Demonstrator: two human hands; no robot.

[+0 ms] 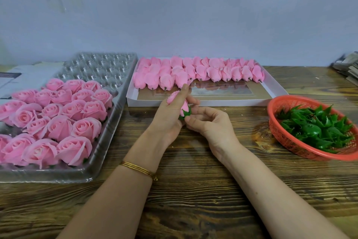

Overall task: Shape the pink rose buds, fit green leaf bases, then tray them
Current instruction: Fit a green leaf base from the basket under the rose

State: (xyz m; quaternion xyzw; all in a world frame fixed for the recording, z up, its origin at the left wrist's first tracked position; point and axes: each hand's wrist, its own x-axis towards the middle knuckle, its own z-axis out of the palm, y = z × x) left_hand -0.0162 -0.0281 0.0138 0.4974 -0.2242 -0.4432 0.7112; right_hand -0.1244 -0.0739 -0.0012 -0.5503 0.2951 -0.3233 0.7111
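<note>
Head view: we see the left hand raised above the table, its fingers wrapped round a pink rose bud, forefinger stretched upward. The right hand, palm turned leftward, pinches the green leaf base under the bud, just in front of the white box.

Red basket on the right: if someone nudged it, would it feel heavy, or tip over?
Probably light: the red basket is thin open mesh and holds only small green leaf bases. It seems unlikely to tip, since it looks wide and shallow. It would likely slide easily on the glossy wooden table.
</note>
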